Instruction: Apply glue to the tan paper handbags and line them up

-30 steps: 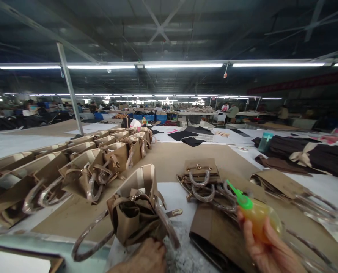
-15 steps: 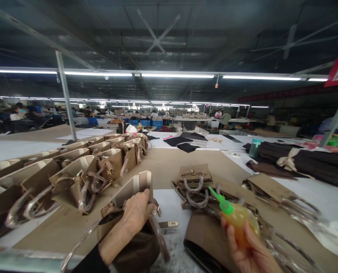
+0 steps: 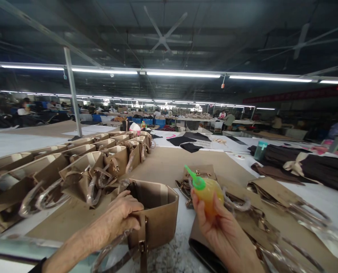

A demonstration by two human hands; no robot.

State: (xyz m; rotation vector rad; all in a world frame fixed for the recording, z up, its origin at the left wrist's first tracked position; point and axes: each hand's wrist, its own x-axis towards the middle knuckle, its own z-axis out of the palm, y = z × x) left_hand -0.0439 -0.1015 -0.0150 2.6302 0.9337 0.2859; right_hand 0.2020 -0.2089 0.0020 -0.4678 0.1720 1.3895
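An upright brown handbag [image 3: 160, 216] stands open-topped at the front centre, its pale inner edge showing. My left hand [image 3: 123, 212] grips the bag's near left rim, fingers over the edge and thumb outside. A plastic-wrapped handle [image 3: 112, 248] hangs below that hand. In my right hand [image 3: 217, 227] is a squeeze bottle [image 3: 210, 193] of amber liquid, its green nozzle tilted up and left, to the right of the bag and not touching it. Behind and beneath the right hand lie flat brown bags [image 3: 242, 195] with wrapped handles.
Rows of upright brown bags [image 3: 80, 165] fill the left side. Dark cloth [image 3: 313, 170] and a teal cup [image 3: 260, 150] lie at the right. Black pieces [image 3: 190, 140] rest on the far table. A metal post [image 3: 72, 91] rises at left; people work in the distance.
The bag at the front has turned and now shows its open top. My left hand has shifted to its left rim. My right hand has brought the bottle left and up, nearer the bag.
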